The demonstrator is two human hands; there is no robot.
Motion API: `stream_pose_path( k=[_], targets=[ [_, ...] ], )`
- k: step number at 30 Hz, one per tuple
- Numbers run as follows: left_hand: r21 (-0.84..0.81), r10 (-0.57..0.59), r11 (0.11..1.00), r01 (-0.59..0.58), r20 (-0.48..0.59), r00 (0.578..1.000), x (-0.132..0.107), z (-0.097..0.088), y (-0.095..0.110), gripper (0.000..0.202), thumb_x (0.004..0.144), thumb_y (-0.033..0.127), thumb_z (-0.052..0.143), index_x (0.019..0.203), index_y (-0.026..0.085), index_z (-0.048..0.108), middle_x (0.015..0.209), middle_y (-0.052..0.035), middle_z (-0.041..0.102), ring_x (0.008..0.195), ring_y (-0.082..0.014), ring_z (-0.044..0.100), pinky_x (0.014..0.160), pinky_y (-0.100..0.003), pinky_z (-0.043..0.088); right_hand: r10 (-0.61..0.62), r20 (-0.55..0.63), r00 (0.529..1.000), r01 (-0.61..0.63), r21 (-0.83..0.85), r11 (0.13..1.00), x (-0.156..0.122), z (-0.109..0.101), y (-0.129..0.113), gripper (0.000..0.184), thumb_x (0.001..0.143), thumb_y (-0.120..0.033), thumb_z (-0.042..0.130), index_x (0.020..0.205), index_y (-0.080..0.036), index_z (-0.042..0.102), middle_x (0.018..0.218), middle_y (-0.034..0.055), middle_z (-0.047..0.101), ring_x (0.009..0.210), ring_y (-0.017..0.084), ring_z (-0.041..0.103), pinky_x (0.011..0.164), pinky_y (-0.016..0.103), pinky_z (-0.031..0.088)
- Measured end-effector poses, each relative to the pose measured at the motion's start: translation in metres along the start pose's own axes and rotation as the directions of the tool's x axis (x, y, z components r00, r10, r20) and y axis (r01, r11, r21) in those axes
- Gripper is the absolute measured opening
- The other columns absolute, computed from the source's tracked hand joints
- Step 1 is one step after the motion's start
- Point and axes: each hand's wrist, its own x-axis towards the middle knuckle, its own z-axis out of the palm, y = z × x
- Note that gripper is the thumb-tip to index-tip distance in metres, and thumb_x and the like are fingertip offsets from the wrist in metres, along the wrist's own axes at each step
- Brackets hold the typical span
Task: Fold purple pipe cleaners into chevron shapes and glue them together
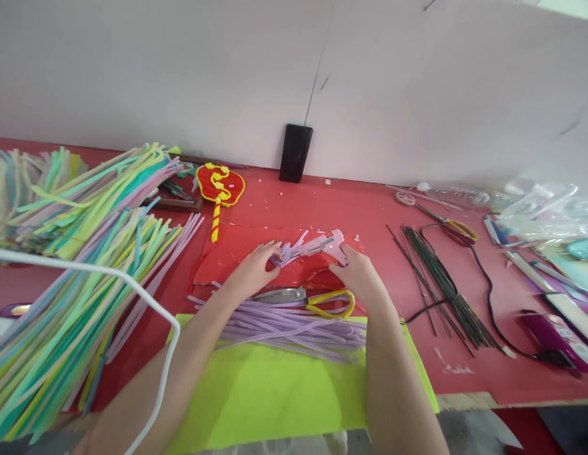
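Observation:
My left hand curls its fingers and thumb around the near end of a small bunch of short purple pipe cleaners on a red sheet. In my right hand is a pink hot glue gun, lying low over the sheet with its nozzle pointing left toward the bunch. Below my hands, scissors with yellow handles rest across a pile of long purple pipe cleaners. That pile overlaps a lime-green sheet at the table's near edge.
Heaps of multicoloured pipe cleaners cover the left side, with a white cable in front. A red-and-yellow fan-shaped craft piece and a phone are behind. Dark green stems, more scissors and a purple box lie right.

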Motion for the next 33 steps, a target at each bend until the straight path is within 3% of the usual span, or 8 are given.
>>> stream_pose_path(
  k=[22,27,33],
  targets=[
    [0.033,0.025,0.999,-0.025,0.012,1.0,0.001,0.001,-0.003,0.022,0.078,0.016,0.054,0.099,0.02,0.059,0.119,-0.0061,0.063,0.129,-0.0209,0.044,0.109,-0.039,0.034,0.07,-0.029,0.997,-0.068,0.049,0.996,0.007,0.002,0.012,0.017,0.069,-0.026,0.051,0.068,-0.024,0.034,0.056,-0.006,0.043,0.049,0.011,0.038,0.051,0.022,0.028],
    [0.024,0.036,0.999,-0.036,0.005,0.999,0.001,0.001,-0.004,0.019,0.078,0.016,0.054,0.096,0.019,0.059,0.122,-0.0073,0.062,0.13,-0.0206,0.043,0.109,-0.038,0.034,0.099,-0.038,0.994,-0.1,-0.023,0.995,0.009,0.002,0.014,0.009,0.071,-0.029,0.051,0.075,-0.023,0.046,0.06,-0.002,0.051,0.055,0.014,0.046,0.053,0.024,0.03],
    [0.006,0.037,0.999,-0.037,-0.006,0.999,0.002,0.002,-0.005,0.02,0.077,0.014,0.055,0.096,0.019,0.059,0.116,-0.0066,0.065,0.128,-0.0212,0.045,0.109,-0.04,0.035,0.266,-0.07,0.962,-0.269,-0.04,0.962,0.015,0.003,0.021,0.038,0.073,-0.038,0.052,0.102,-0.015,0.056,0.085,0.0085,0.064,0.078,0.021,0.059,0.064,0.027,0.04]
  ],
)
